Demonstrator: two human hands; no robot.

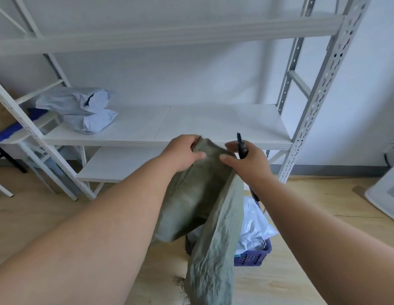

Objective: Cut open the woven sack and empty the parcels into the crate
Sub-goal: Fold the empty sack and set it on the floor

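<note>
Head view, both hands' grip on sack top edge, right hand also holding knife, over crate

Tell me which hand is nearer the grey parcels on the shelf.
Left. The left hand grips the sack on the side toward the grey parcels; the right hand, holding the black cutter, is farther right.

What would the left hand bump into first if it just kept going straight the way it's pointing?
Probably the front edge of the white shelf board. The left hand, gripping the green woven sack, points forward at it; how far off it lies is unclear.
</note>
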